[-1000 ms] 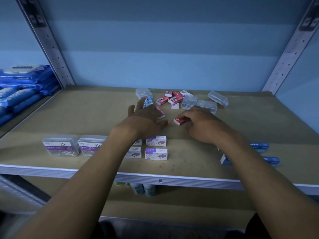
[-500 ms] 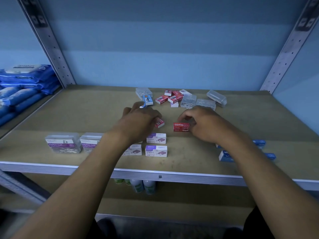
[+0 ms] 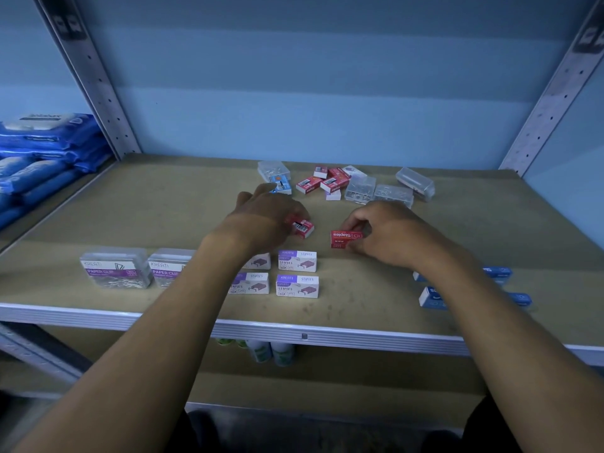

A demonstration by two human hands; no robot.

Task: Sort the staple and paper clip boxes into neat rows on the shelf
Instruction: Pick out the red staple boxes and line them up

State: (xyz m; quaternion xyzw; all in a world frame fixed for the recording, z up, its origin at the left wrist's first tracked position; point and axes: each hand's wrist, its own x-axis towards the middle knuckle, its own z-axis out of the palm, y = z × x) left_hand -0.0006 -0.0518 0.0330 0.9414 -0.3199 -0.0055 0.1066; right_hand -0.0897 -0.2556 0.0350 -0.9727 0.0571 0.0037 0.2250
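My right hand (image 3: pixel 389 233) pinches a red staples box (image 3: pixel 345 238) standing on the shelf board (image 3: pixel 163 207). My left hand (image 3: pixel 264 220) grips another red staples box (image 3: pixel 303 227) just left of it. In front lie several white-and-purple staples boxes (image 3: pixel 296 260), partly hidden by my left forearm. Two clear paper clip boxes (image 3: pixel 114 269) stand at the front left. At the back sits a loose pile of red staples boxes (image 3: pixel 309 185), a blue box (image 3: pixel 281 186) and clear plastic boxes (image 3: pixel 392 194).
Blue staples boxes (image 3: pixel 431 299) lie at the front right, partly under my right forearm. Blue wipe packs (image 3: pixel 42 142) are stacked on the neighbouring shelf at left. Metal uprights (image 3: pixel 94 80) frame the bay. Bottles (image 3: pixel 271 351) stand on the shelf below.
Both hands have drawn back toward the front edge, each bringing a red staples box. The right box went from tilted to upright on the board, its label facing me.
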